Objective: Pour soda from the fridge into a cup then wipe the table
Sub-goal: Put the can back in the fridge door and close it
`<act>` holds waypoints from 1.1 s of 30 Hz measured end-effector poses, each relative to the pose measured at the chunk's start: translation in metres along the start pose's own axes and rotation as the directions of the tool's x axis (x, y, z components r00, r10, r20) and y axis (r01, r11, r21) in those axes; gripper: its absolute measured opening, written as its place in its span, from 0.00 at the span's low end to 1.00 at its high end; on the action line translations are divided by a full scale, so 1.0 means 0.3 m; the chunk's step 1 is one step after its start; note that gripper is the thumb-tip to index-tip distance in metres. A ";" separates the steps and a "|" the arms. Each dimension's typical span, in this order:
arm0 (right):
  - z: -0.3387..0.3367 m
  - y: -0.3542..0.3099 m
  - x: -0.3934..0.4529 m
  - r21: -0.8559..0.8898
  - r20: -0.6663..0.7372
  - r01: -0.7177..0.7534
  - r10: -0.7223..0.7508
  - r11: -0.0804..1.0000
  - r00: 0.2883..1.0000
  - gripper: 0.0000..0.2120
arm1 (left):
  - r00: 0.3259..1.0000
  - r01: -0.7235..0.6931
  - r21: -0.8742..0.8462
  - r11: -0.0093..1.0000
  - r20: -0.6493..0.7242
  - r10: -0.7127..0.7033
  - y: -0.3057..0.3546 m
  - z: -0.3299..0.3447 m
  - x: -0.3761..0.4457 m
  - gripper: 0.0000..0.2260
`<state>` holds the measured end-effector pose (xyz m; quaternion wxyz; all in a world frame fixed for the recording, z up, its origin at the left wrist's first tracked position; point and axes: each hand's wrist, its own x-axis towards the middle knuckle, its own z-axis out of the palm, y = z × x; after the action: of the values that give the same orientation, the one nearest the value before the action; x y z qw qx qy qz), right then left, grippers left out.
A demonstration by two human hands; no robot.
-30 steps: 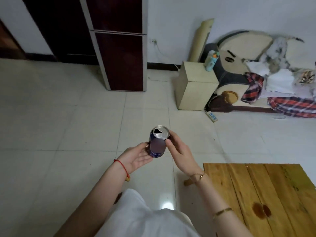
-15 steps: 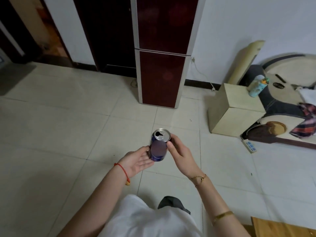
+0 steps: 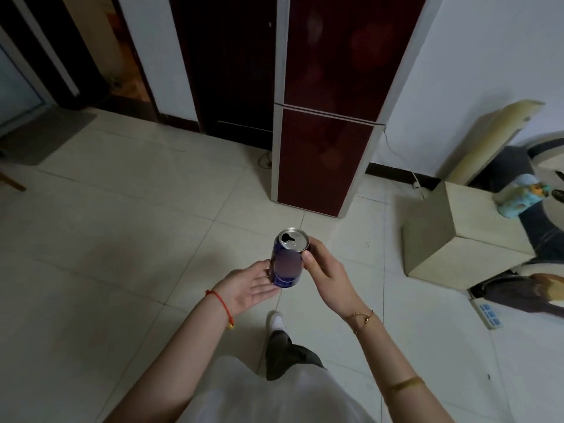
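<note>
A blue soda can (image 3: 287,261) with its silver top open is upright in front of me above the floor. My right hand (image 3: 328,277) grips the can from the right, thumb on its front. My left hand (image 3: 248,285) lies palm up with straight fingers under and against the can's lower left side. A tall dark red fridge (image 3: 329,102) with both doors closed stands ahead against the white wall. No cup and no table are in view.
A cream cube cabinet (image 3: 464,227) stands right of the fridge, with a blue bottle (image 3: 518,199) and dark furniture behind it. A power strip (image 3: 486,312) lies on the tiles at right. A dark doorway (image 3: 232,62) is left of the fridge. My foot (image 3: 276,322) steps forward.
The view has swung left and nearer the fridge; the wooden table has left the frame. The can stays held between both hands the same way.
</note>
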<state>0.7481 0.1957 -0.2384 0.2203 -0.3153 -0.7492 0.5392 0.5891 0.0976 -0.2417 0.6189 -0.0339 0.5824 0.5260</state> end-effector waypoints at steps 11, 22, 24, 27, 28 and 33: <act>-0.121 -0.056 0.709 -0.007 0.078 0.083 -0.082 0.997 0.994 0.17 | 0.992 -0.125 -0.036 0.992 -0.025 0.124 0.539 0.085 0.339 0.16; -0.162 -0.078 1.218 0.015 0.049 0.084 -0.085 0.996 0.995 0.18 | 0.983 -0.179 -0.029 0.983 -0.038 0.178 0.947 0.108 0.656 0.14; -0.161 -0.062 1.309 0.004 0.027 0.067 -0.067 0.998 0.997 0.19 | 0.982 -0.186 0.009 0.982 -0.030 0.187 1.019 0.103 0.721 0.14; -0.153 -0.044 1.458 0.005 -0.002 0.033 -0.033 0.999 0.999 0.22 | 0.976 -0.217 0.076 0.973 0.015 0.216 1.137 0.089 0.823 0.16; -0.151 -0.047 1.506 0.010 -0.014 0.024 -0.024 1.000 1.000 0.23 | 0.972 -0.233 0.098 0.968 0.041 0.230 1.179 0.086 0.853 0.18; -0.127 -0.101 1.766 0.048 -0.086 0.013 -0.009 0.999 0.996 0.18 | 0.911 -0.394 0.456 0.798 0.080 0.404 1.431 0.077 1.000 0.29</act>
<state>0.3934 0.5908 -0.2028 0.2626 -0.3285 -0.7277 0.5419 0.2390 0.4869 -0.2164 0.4780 0.2321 0.6911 0.4899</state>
